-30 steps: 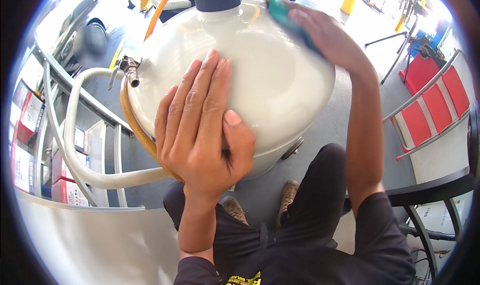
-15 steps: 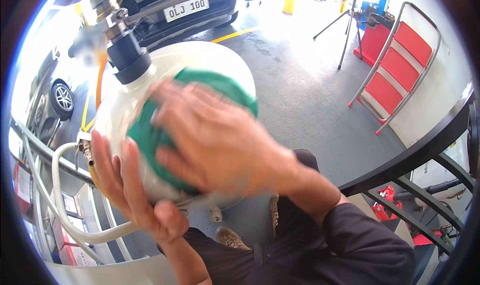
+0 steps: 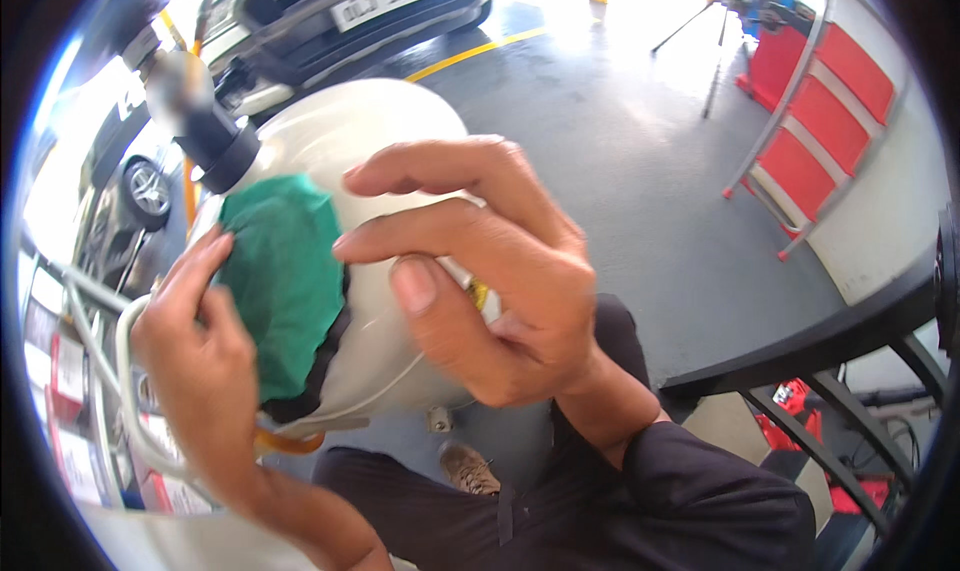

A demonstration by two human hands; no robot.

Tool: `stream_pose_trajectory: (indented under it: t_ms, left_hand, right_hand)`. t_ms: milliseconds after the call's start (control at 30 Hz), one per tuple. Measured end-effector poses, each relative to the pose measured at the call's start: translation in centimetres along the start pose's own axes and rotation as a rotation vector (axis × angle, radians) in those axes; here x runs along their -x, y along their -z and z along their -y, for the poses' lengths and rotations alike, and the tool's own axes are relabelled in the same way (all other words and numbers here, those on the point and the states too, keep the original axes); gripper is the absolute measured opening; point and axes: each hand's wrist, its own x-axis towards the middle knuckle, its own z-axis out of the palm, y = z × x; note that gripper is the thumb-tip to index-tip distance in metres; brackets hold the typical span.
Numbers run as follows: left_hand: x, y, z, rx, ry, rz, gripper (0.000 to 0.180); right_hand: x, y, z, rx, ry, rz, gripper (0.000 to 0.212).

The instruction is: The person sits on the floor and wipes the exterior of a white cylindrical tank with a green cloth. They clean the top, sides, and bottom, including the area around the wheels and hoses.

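Note:
A green cloth [image 3: 285,281] with a dark underside lies over the left part of a rounded, glossy white tank [image 3: 375,121]. My left hand [image 3: 195,361] grips the cloth's left edge, fingers bent over it. My right hand [image 3: 500,271] hovers over the tank's right side, with nothing in it; its fingers are curved and apart from the thumb. Its fingertips come close to the cloth's right edge. A black collar fitting [image 3: 230,161] rises from the tank's top left. Much of the tank's front is hidden behind my hands and the cloth.
A pale hose [image 3: 130,371] curves at the left of the tank. A black curved railing [image 3: 800,341] runs along the right. A red-stepped folding ladder [image 3: 820,121] leans against the right wall. Cars stand ahead, one showing its bumper [image 3: 370,41], and at far left.
My right hand has let go of the green cloth and lifted off it. My left hand, which was open beside the tank, now holds the cloth, which sits further left.

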Motion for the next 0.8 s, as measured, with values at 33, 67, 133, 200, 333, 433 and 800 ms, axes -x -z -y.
stream_pose_trajectory:
  t_ms: [33,67,133,200,333,433,800]
  left_hand:
    - [-0.2,-0.6,-0.6,-0.004,0.042,-0.012,0.032]
    - [0.5,-1.1,-2.2,-0.042,-0.06,0.023,0.033]
    - [1.2,-3.0,-4.5,-0.077,-0.287,0.039,0.038]
    - [1.4,-1.3,-2.8,-0.089,-0.34,0.019,0.038]
    - [-0.5,-1.2,1.4,0.052,0.065,-0.021,0.039]
    - [-1.0,-2.2,1.0,-0.275,-0.105,-0.046,0.054]
    - [3.9,-2.5,0.1,-0.166,-0.294,-0.263,0.046]
  right_hand:
    - [-0.3,0.3,0.1,0.032,-0.01,0.015,0.02]
    - [-0.1,0.1,-0.1,0.021,-0.035,0.009,0.023]
    - [-0.1,0.5,0.0,0.033,-0.077,-0.012,0.029]
    - [-0.7,0.2,0.7,0.004,-0.085,-0.046,0.033]
    - [-0.2,1.1,-0.3,0.069,-0.033,-0.018,0.036]
    - [-0.4,1.5,-0.5,0.052,-0.064,-0.023,0.034]
    - [-0.1,-0.5,2.5,0.028,-0.164,0.068,0.032]
